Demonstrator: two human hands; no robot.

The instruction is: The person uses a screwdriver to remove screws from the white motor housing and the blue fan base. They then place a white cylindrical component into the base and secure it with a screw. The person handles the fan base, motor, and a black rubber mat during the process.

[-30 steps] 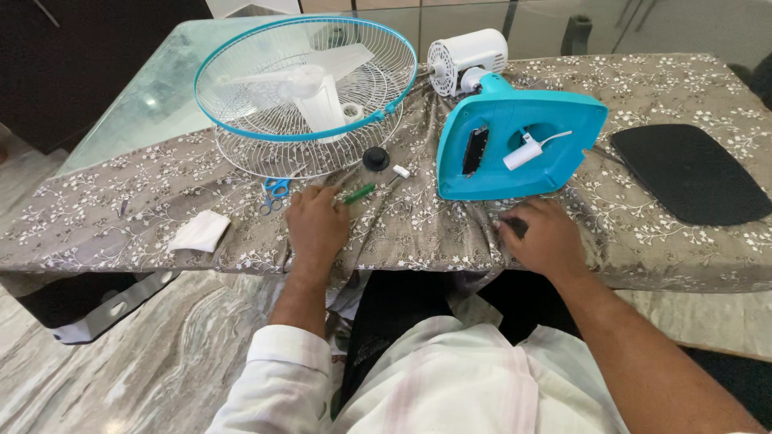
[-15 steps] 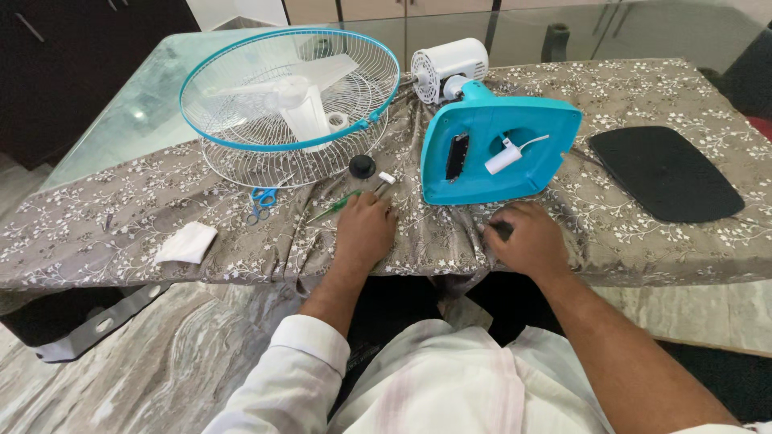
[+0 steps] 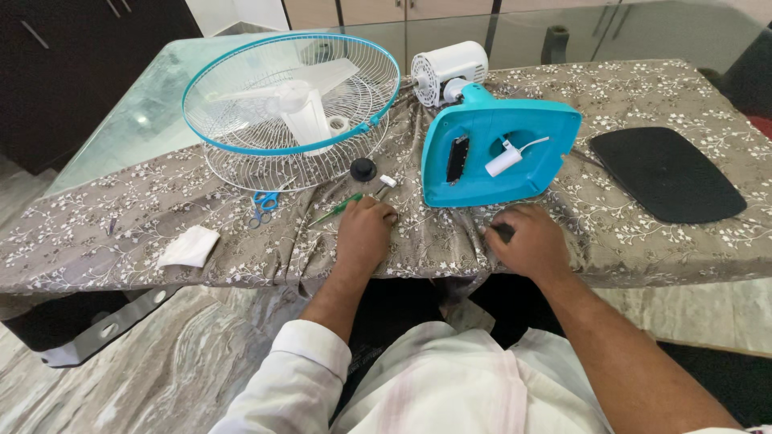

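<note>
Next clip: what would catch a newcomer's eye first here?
The turquoise fan base, tipped up on the patterned tablecloth with its white motor behind, stands out most. Left of it lies the round wire fan guard with a turquoise rim, white blades inside. Nearer the table edge, the left hand rests by a green screwdriver, and the right hand covers a small dark object.

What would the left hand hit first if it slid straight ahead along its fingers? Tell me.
Probably the green-handled screwdriver right at the left hand fingertips; beyond it, the black round knob and wire fan guard. Depth is uncertain.
</note>
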